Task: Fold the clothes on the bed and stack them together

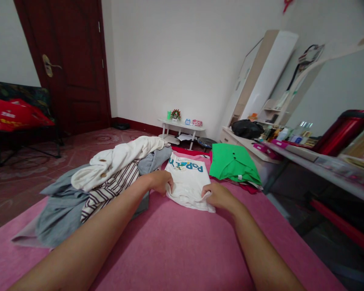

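A white T-shirt [189, 186] with teal lettering lies spread on the pink bed cover [182, 246]. My left hand [162, 182] is closed on the shirt's near left edge. On the near right edge, my right hand [216, 196] pinches the fabric, lifting it a little. Left of the shirt is a loose heap of clothes: a white garment with buttons [109, 161], a striped one [111, 190] and grey ones [60, 214]. To the right sits a stack of folded clothes with a green buttoned garment [234, 161] on top.
A dressing table [321, 165] with bottles and a large red cylinder [344, 129] stands along the right. Against the far wall is a low white table [182, 126] beside a round stool [206, 142]. A chair at the left holds a red bag [18, 115], near a dark red door [66, 60].
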`<state>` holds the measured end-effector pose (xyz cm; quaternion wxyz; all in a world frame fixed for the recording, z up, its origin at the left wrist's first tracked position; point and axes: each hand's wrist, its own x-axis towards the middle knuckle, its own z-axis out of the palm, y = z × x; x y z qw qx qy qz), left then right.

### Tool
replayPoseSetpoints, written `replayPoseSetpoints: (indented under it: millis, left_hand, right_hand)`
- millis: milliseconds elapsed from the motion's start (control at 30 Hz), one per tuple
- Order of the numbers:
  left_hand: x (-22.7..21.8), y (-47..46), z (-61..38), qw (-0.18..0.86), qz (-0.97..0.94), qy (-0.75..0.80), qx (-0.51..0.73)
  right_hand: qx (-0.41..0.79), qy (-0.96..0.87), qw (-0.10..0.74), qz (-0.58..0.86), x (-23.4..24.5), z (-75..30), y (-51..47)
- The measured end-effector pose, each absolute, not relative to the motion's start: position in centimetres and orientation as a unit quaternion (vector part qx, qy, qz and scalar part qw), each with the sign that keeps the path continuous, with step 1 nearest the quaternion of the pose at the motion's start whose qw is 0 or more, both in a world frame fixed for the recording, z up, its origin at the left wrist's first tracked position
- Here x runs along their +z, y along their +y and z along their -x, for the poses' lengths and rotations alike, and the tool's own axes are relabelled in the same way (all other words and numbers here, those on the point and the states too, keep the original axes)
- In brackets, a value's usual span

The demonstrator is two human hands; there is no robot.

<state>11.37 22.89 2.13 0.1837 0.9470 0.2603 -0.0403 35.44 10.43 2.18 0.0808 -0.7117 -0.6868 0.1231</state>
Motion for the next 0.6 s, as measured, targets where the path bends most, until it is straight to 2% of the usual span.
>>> replayPoseSetpoints:
  millis: [67,133,200,233,267,333,433,500,600]
  left_hand:
    - [3.6,22.0,-10.8,0.315,-0.919,0.215,-0.099]
    - [5.0,21.1,-10.5,0.463,-0.861,0.172,-0.122]
    - [5.8,20.5,-10.7,0.54,-0.825,0.148,-0.083]
    - [6.0,20.3,-11.0,0.541,-0.826,0.148,-0.049]
    - [5.9,20.3,-11.4,0.516,-0.841,0.162,-0.007]
    - [5.0,20.6,-12.1,0.379,-0.886,0.254,0.084]
    - [2.9,22.0,-12.3,0.143,-0.875,0.431,0.167]
    - [1.5,23.1,-11.7,0.093,-0.849,0.491,0.173]
    - [0.3,24.3,-10.6,0.098,-0.842,0.511,0.142]
  right_hand:
    - [0.263,-0.708,0.058,0.653,4.5,-35.2,9.1]
    - [0.361,-0.71,0.094,0.597,7.0,-35.0,7.9]
    - [0.371,-0.703,0.178,0.58,8.5,-34.9,7.4]
    - [0.353,-0.697,0.222,0.583,8.6,-34.8,7.5]
    - [0.327,-0.69,0.261,0.591,8.2,-34.8,8.0]
    - [0.252,-0.67,0.325,0.618,6.0,-34.9,9.4]
    - [0.126,-0.653,0.343,0.663,1.1,-35.3,11.9]
    - [0.093,-0.659,0.32,0.674,-1.8,-35.7,13.0]
    - [0.086,-0.669,0.294,0.677,-3.6,-36.1,13.5]
